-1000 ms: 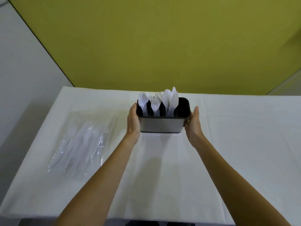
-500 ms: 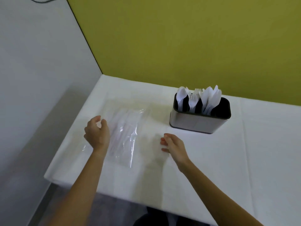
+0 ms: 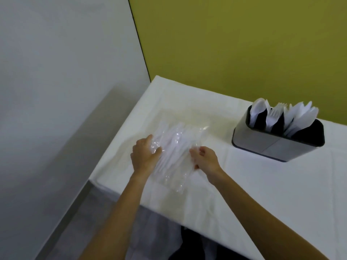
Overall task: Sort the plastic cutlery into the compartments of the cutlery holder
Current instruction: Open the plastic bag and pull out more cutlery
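A clear plastic bag holding white plastic cutlery lies near the table's left corner. My left hand grips the bag's left side, fingers curled into the film. My right hand pinches its right side. The grey metal cutlery holder with a black inner rim stands upright to the right, apart from both hands. White spoons fill its left compartment, forks the middle one, knives the one beside that. The rightmost compartment looks dark and empty.
A white cloth covers the table. The table's left edge drops off beside a grey wall. A yellow-green wall rises behind the table.
Both hands left the cutlery holder, moved left and took hold of the bag of cutlery. The view swung left, so the holder now sits at the right.
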Demonstrator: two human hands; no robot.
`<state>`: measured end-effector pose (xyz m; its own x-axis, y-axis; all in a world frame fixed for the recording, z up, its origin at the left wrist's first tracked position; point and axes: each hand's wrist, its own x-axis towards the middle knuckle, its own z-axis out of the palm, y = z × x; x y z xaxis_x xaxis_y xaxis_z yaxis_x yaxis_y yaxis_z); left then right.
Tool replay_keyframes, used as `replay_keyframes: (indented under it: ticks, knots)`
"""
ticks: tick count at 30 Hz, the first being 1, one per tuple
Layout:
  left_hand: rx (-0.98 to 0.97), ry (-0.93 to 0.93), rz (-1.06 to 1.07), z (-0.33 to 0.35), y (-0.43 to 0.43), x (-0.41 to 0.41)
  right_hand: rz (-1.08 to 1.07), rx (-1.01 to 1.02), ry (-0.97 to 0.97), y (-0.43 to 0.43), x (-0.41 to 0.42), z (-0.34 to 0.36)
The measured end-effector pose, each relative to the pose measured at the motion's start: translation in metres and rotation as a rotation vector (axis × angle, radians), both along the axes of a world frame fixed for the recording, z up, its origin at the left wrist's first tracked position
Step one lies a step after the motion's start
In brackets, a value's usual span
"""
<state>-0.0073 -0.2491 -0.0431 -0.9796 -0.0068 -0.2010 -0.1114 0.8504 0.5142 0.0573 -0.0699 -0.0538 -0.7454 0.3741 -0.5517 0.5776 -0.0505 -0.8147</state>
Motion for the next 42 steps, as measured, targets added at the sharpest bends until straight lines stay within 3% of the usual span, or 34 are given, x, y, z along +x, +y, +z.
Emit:
replay_keyframes:
  ticks: [8, 11, 16, 21, 24, 30, 42]
  knots:
    - [0.158, 0.166, 0.004, -0.002, 0.036, 0.066, 0.005, 0.048, -0.010, 0.028, 0.086, 0.001]
    - [0.276, 0.096, 0.026, 0.002, 0.053, 0.081, -0.008, 0.059, -0.004, 0.043, 0.113, 0.002]
    - [0.611, -0.302, -0.082, 0.020, 0.082, 0.104, -0.077, 0.063, 0.013, 0.071, 0.154, 0.007]
    - [0.881, -0.831, -0.298, 0.045, 0.102, 0.115, -0.179, 0.225, 0.019, 0.095, 0.178, 0.008]
    - [0.884, -0.909, -0.421, 0.058, 0.118, 0.123, -0.254, 0.331, 0.117, 0.108, 0.190, 0.022]
    - [0.749, -0.890, -0.622, 0.067, 0.170, 0.149, -0.370, 0.244, 0.287, 0.129, 0.209, 0.067]
    - [0.598, -0.674, -0.738, 0.052, 0.231, 0.202, -0.324, 0.318, 0.122, 0.175, 0.229, 0.081]
